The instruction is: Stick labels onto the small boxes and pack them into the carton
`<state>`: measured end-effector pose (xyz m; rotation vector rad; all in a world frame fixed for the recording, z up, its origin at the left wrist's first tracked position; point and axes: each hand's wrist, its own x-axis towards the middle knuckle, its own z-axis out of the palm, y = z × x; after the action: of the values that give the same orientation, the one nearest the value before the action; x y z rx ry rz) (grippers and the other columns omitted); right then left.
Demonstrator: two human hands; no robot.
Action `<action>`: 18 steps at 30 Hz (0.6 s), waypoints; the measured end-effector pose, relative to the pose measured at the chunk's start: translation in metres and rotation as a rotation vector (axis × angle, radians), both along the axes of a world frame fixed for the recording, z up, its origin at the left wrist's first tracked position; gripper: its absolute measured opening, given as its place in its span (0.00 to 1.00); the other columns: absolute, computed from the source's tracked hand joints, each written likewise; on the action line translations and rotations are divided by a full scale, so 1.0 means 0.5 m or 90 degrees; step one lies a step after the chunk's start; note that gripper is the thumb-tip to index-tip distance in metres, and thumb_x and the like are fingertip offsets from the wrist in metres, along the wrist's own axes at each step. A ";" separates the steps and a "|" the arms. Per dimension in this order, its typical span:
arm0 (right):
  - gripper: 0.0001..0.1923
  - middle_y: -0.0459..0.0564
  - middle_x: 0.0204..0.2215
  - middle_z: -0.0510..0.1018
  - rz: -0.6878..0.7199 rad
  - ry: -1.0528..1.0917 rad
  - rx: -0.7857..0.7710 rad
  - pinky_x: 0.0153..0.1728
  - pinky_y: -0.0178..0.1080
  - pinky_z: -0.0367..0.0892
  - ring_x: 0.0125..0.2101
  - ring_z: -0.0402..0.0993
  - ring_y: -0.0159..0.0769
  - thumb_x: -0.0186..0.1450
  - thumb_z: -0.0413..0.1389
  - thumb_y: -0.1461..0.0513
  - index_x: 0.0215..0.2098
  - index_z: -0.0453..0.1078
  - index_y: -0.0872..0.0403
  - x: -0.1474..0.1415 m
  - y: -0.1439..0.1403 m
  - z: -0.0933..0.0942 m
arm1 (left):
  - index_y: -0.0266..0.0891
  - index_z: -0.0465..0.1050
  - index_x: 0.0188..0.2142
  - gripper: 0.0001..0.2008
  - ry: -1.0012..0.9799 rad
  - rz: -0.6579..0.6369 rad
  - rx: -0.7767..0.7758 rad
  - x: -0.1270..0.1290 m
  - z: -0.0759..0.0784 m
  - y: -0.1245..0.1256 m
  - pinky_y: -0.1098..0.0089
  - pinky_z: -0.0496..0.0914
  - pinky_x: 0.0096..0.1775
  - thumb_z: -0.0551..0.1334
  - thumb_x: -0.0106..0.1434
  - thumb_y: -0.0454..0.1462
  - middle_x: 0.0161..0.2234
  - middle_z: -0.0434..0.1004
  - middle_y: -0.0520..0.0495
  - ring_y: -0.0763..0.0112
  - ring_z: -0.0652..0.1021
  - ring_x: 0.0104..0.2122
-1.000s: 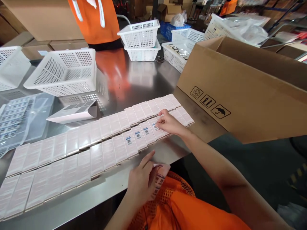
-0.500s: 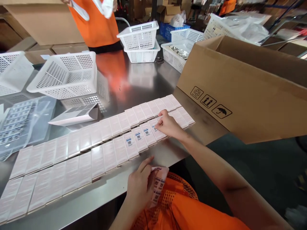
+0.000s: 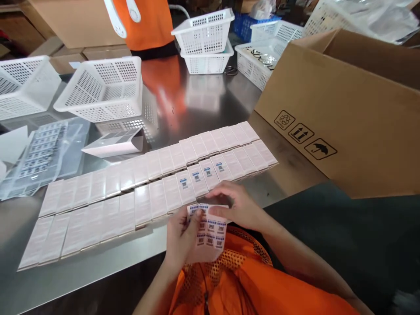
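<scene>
Two long rows of small white boxes (image 3: 131, 188) lie side by side on the steel table (image 3: 183, 109). Several boxes in the near row carry a small blue-and-white code label (image 3: 207, 170). My left hand (image 3: 179, 236) holds a sheet of the same labels (image 3: 208, 232) upright over my lap, just off the table's front edge. My right hand (image 3: 238, 204) rests on the sheet's top right corner, fingers pinching at a label there.
A large open cardboard carton (image 3: 341, 109) lies on its side at the right. White plastic baskets (image 3: 101, 89) stand at the left and back. A folded white paper (image 3: 114, 144) and a bag of label sheets (image 3: 39, 153) lie left. A person in orange (image 3: 144, 22) stands opposite.
My right hand has left the labelled box in the near row and come back to the sheet. My left hand has raised the sheet. The view has tilted down slightly.
</scene>
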<state>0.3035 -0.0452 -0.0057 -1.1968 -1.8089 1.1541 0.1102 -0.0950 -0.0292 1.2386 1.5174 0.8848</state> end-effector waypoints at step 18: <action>0.10 0.42 0.27 0.70 -0.193 0.000 -0.124 0.29 0.34 0.66 0.27 0.67 0.31 0.60 0.57 0.58 0.40 0.67 0.50 0.129 0.163 0.024 | 0.37 0.69 0.27 0.22 -0.254 0.042 -0.180 -0.002 -0.036 -0.014 0.76 0.61 0.25 0.64 0.59 0.54 0.21 0.66 0.53 0.74 0.68 0.22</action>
<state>0.3680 0.0361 0.0065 -1.5220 -1.4752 1.1693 0.1093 -0.1022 -0.0472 0.7585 1.3112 0.8653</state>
